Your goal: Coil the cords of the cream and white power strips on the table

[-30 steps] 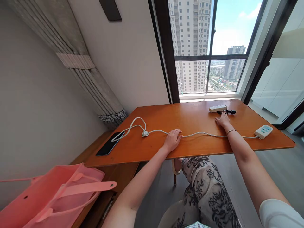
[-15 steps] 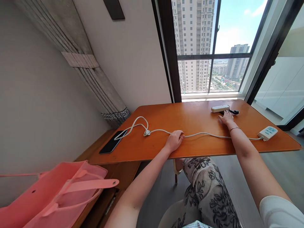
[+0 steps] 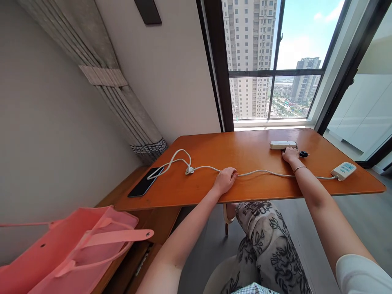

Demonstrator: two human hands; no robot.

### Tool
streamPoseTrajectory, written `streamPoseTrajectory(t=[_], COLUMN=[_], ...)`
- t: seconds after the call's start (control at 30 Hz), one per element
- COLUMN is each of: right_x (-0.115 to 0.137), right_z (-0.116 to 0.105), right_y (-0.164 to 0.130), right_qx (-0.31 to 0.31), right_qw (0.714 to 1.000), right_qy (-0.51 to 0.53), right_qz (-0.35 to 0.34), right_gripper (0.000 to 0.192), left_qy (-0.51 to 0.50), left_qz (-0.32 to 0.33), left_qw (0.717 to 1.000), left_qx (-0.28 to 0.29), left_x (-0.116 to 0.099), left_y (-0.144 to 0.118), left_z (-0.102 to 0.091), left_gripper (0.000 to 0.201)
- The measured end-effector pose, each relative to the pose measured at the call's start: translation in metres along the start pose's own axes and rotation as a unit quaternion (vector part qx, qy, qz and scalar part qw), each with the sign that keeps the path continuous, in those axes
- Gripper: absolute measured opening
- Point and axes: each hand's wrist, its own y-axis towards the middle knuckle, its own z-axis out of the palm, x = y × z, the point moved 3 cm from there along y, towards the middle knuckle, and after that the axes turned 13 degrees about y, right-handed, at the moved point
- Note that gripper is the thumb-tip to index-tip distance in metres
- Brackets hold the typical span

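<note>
Two hands: both reach out over the orange-brown table [image 3: 251, 153], the person seated at its near edge.
Left hand [image 3: 226, 179]: rests on the tabletop near the front edge, fingers curled loosely over the white cable [image 3: 269, 173]; whether it truly pinches the cable, I cannot tell.
Right hand [image 3: 290, 154]: stretched farther, toward the window side, palm down with fingers bent over a small black object [image 3: 303, 154]; only the object's end shows past the fingertips, so a firm grip cannot be confirmed. A thin bracelet sits on the wrist.
White cable: runs across the table from the power strip [image 3: 346, 170] at the right, under the right forearm, through the left hand, to a white plug [image 3: 189, 170] left of centre, then loops on toward the phone [image 3: 146, 182].
Power strip: white with blue marks, lying near the table's right front corner.
White bar-shaped device [image 3: 283, 145]: lies flat just beyond the right hand, touching or nearly touching the fingertips.
Phone: dark, face up, at the table's left end, partly overhanging the edge.
Pink bag [image 3: 73, 249]: stands lower left, beside the table, straps hanging forward.
Window [image 3: 275, 61]: behind the table, with tall buildings outside.
Curtain [image 3: 116, 90]: grey, tied back, against the wall on the left.
</note>
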Motion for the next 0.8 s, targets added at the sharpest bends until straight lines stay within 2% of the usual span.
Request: streamPoseTrajectory(t=[0.17, 0.47, 0.63, 0.8], right_x=[0.01, 0.029, 0.049, 0.072], right_z=[-0.005, -0.017, -0.016, -0.017], right_y=[-0.025, -0.089, -0.13, -0.166], right_qx=[0.008, -0.031, -0.068, -0.056], right_qw=[0.998, 0.979, 0.935, 0.896], right_qy=[0.027, 0.11, 0.213, 0.231], right_qz=[-0.054, -0.171, -0.276, -0.374], right_gripper=[0.039, 0.034, 0.029, 0.025], left_qy=[0.004, 0.003, -0.023, -0.098], left_qz=[0.004, -0.002, -0.014, -0.022], left_qw=[1.0, 1.0, 0.998, 0.993], left_qx=[-0.007, -0.027, -0.062, -0.062], left_x=[0.001, 0.002, -0.004, -0.039], left_y=[0.002, 0.004, 0.006, 0.006], left_z=[0.001, 0.0, -0.006, -0.003], left_gripper=[0.029, 0.027, 0.024, 0.03])
